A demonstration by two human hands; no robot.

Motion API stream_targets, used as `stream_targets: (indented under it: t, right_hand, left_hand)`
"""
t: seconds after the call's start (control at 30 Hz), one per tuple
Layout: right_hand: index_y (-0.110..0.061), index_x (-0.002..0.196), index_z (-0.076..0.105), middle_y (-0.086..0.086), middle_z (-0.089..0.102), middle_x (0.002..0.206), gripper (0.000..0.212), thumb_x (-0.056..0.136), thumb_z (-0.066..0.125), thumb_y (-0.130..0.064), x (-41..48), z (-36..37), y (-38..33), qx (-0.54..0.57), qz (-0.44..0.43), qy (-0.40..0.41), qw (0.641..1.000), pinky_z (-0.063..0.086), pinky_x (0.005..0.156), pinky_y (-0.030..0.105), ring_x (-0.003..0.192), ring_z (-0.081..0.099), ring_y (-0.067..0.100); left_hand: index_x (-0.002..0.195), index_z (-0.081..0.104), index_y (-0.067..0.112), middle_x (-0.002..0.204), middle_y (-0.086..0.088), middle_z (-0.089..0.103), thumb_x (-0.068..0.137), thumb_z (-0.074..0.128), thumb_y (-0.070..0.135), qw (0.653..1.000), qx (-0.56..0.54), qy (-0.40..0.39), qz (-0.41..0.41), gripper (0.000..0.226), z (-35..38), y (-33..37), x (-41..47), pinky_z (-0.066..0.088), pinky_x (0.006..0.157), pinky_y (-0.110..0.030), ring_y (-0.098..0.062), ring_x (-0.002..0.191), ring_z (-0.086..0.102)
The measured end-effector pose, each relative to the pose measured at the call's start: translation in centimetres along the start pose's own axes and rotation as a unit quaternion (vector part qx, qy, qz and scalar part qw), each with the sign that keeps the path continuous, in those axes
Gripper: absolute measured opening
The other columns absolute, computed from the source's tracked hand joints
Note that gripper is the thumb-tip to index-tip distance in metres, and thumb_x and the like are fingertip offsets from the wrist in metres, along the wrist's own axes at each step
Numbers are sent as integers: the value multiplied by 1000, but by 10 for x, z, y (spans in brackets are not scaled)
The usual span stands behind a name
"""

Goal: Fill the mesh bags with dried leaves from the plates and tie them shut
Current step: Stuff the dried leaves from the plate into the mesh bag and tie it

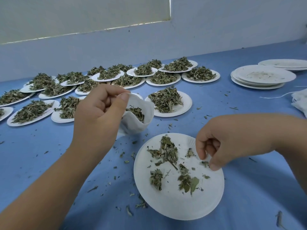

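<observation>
These dried leaves (167, 152) should weigh basically nothing and crumble if squeezed, I reckon, so small loose pinches are the way to go, not fistfuls. Crumbs are scattered all over the blue table cover (49, 163).

The mesh bag (141, 117) looks soft and floppy with no shape of its own, so I'd take it by the rim and hold the mouth open. That's pretty much what's happening: the left hand (98, 112) has its thumb and curled fingers clamped on the top edge. The bag is white and slumped at 11 o'clock from the near paper plate (174, 205). Its bottom seems to rest on the cover, and there's a dark clump of leaf inside.

The right hand (214, 146) is at that plate's 3 o'clock edge, thumb and fingertips pinched on a leaf scrap (205, 163). Only a few grey-green curled bits and a stem are left on the plate.

Heaped plates (187, 105) run from 9 to 12 o'clock, and a stack of empty plates (259, 80) sits at 1 o'clock. What look like spare bags (299, 103) are at 2 o'clock.
</observation>
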State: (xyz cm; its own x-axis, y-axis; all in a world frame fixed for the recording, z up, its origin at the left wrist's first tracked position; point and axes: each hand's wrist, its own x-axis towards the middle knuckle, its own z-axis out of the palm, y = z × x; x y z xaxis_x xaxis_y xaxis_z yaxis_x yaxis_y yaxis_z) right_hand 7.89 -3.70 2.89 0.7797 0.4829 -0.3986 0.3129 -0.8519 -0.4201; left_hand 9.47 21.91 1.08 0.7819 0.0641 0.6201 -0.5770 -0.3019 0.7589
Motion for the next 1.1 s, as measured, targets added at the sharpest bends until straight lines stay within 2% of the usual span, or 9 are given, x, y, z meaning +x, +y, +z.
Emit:
stream_targets:
  t: [0.27,0.37,0.47,0.57,0.7,0.8,0.93,1.03,1.1]
  right_hand:
    - [-30,76,68,-25,56,56,4,79,70,-30,1,10,-10,-43,-3,3,999,34,42,8,49,49,-5]
    - [-33,78,68,-24,58,60,3,79,68,-35,1,12,-12,-52,-33,26,998,38,47,11,52,50,-4]
    - [-39,84,69,-21,65,75,4,80,68,-40,2,11,-16,-12,-83,42,996,46,58,15,62,55,-2]
    - [-46,92,65,-22,61,91,18,75,66,-51,3,10,-17,-9,-98,74,992,51,72,26,79,58,0]
    - [-58,108,47,-39,42,105,61,53,66,-78,-1,11,-15,-41,-63,79,994,42,73,18,93,43,-20]
    - [-61,112,41,-44,37,107,77,43,60,-87,-3,14,-16,-53,-58,57,995,42,74,19,94,38,-25]
    - [-58,109,46,-36,44,105,68,48,60,-83,3,20,-18,-62,-75,46,994,47,76,23,92,46,-15]
    - [-52,104,57,-26,58,100,52,57,73,-67,6,20,-18,2,-103,33,994,54,80,30,86,58,-6]
    - [-50,103,60,-26,59,101,48,60,75,-63,6,19,-19,29,-127,36,991,53,79,30,87,59,-5]
  left_hand:
    - [86,67,34,57,11,49,89,58,26,1000,16,-14,9,12,1,-1,-3,37,48,-19,-6,51,42]
    - [85,67,37,58,10,50,89,58,28,1000,20,-18,8,14,1,-2,-3,36,47,-23,-9,52,42]
    - [85,67,39,58,10,48,89,58,29,999,27,-22,6,14,1,-2,-3,35,48,-26,-9,52,40]
    - [85,67,37,58,9,47,89,58,28,999,26,-21,5,14,1,-3,-3,34,48,-27,-10,51,39]
    - [85,66,36,57,10,47,90,57,26,999,29,-24,10,15,1,-2,-4,35,47,-21,-6,51,39]
    - [85,66,35,57,11,48,92,57,23,999,27,-31,10,17,1,-1,-4,35,46,-16,-4,50,39]
    - [83,65,38,56,12,48,93,58,20,999,38,-31,15,22,2,-2,-5,34,45,-13,-3,48,39]
    - [84,65,38,56,11,48,93,58,20,998,41,-33,16,22,2,-2,-5,33,45,-12,-3,47,39]
    - [83,65,38,57,11,47,93,58,20,999,38,-33,12,22,2,-2,-5,33,45,-12,-3,47,38]
